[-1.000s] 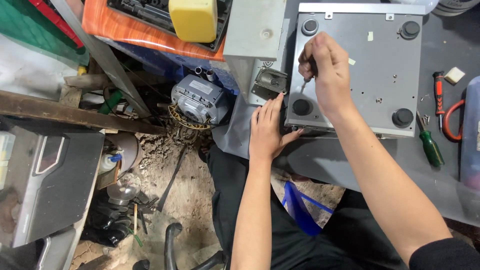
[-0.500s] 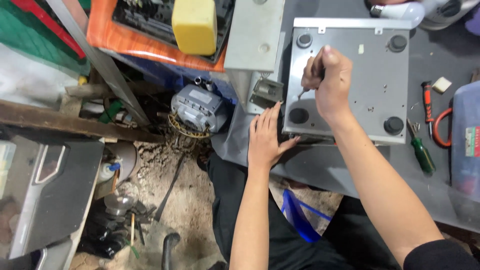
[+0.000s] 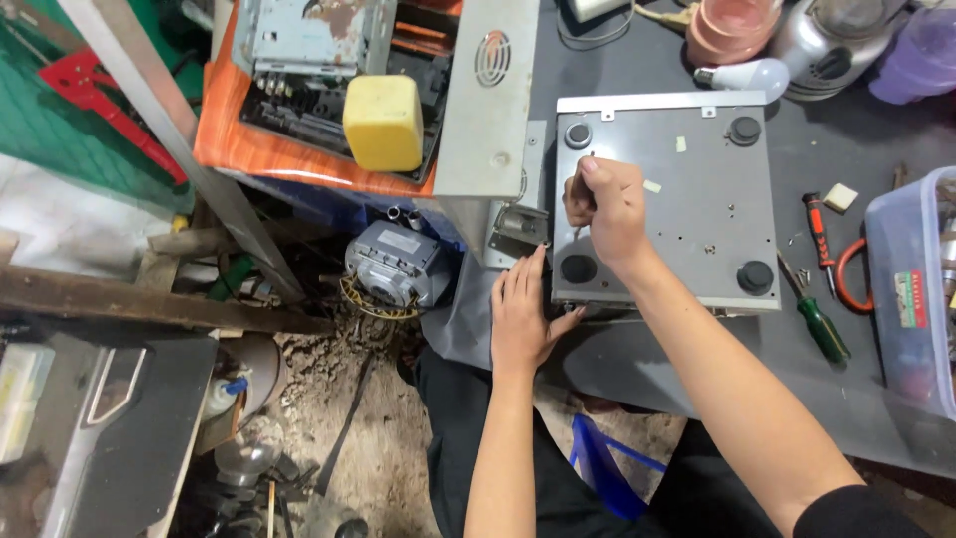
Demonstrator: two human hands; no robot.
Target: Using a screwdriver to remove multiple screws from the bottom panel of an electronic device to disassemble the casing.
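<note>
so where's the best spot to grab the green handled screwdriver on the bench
Probably by its green handle, coming from above. The screwdriver lies flat on the dark bench, handle toward the person, thin shaft pointing away beside the grey metal case.

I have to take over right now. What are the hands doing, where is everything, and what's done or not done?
Left hand: flat, open, braced against the near left edge of the grey metal box, which lies on the dark table with its round feet up.
Right hand: closed around a thin screwdriver, tip down on the box's panel near its left edge.
Spare screwdrivers: red-handled and green-handled, right of the box.
Done: cannot tell which screws are out.
Left: the panel is still on.
</note>
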